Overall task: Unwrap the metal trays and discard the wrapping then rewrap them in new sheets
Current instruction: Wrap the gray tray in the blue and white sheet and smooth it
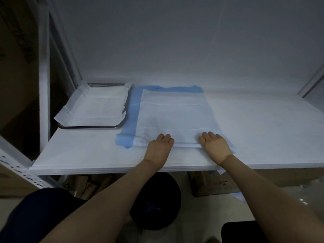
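Two hands lie palm-down on the near edge of a white sheet (175,116): the left hand (160,146) and right hand (214,144). Their fingertips are hidden, so pressing or pinching cannot be told. A blue sheet (135,109) lies beneath. Farther left, a metal tray (91,127) holds white wrapping (98,107).
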